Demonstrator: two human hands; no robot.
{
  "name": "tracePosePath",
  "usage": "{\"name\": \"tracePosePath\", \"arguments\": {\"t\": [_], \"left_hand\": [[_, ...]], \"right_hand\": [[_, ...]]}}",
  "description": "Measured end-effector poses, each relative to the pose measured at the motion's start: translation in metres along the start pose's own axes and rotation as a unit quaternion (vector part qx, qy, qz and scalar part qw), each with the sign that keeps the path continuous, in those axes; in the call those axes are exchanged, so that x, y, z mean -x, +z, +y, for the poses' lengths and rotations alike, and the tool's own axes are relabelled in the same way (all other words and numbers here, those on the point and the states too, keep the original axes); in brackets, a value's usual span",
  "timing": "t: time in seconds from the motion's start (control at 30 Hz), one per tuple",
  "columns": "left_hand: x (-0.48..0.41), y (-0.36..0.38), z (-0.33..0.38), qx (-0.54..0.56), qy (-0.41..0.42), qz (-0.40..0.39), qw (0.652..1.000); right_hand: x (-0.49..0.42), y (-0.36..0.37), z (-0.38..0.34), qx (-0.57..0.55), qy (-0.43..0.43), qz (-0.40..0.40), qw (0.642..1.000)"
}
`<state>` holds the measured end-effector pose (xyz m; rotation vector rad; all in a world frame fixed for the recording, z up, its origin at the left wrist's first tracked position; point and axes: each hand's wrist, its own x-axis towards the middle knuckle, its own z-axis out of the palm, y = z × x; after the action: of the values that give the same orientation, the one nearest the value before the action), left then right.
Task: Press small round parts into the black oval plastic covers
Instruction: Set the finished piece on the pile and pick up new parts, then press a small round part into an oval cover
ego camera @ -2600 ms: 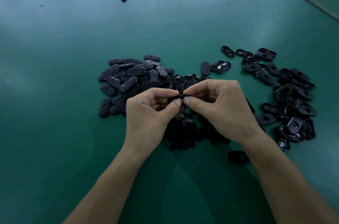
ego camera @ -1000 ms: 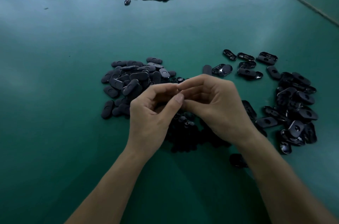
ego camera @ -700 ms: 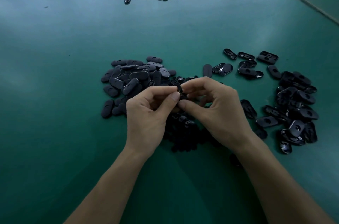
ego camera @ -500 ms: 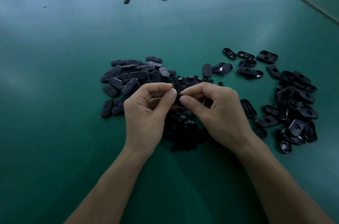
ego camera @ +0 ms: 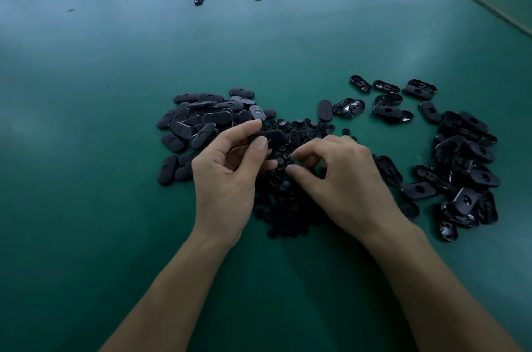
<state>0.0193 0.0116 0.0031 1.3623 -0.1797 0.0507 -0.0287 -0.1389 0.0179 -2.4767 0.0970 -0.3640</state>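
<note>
A heap of matte oval covers [ego camera: 205, 121] lies on the green counter [ego camera: 86, 155]. The left hand [ego camera: 227, 181] grips one oval cover [ego camera: 272, 137] between thumb and fingers, just above the small round parts [ego camera: 288, 204]. The right hand [ego camera: 345, 179] hangs over those parts with its fingers curled; I cannot tell whether they pinch one. Glossy covers [ego camera: 466, 167] lie at the right.

Left hand [ego camera: 230, 179] pinches an oval cover [ego camera: 272, 137]; right hand [ego camera: 342, 179] sits lower, fingers [ego camera: 312, 153] curled down.
</note>
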Motion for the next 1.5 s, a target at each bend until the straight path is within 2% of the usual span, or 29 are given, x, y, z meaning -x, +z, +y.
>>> {"name": "tracePosePath", "arguments": {"t": [0.4,0.83,0.97,1.17,1.37,1.5], "left_hand": [[0.003,0.002,0.004,0.028,-0.018,-0.018,0.999],[0.003,0.001,0.003,0.014,-0.017,-0.025,0.999],[0.003,0.000,0.003,0.019,-0.022,-0.026,0.999],[0.003,-0.001,0.004,0.013,-0.021,-0.030,0.999],[0.002,-0.003,0.003,0.009,-0.020,-0.034,0.999],[0.002,-0.003,0.003,0.001,-0.020,-0.037,0.999]], "right_hand": [[0.002,-0.005,-0.007,0.029,0.011,-0.056,0.998],[0.003,0.000,-0.011,0.057,0.003,-0.072,0.996],[0.003,-0.001,-0.012,0.043,-0.002,-0.047,0.998],[0.002,-0.003,-0.013,-0.039,0.036,-0.003,0.999],[0.004,-0.007,-0.012,-0.008,0.060,-0.026,0.998],[0.003,-0.006,-0.010,-0.017,0.031,0.018,0.999]]}}
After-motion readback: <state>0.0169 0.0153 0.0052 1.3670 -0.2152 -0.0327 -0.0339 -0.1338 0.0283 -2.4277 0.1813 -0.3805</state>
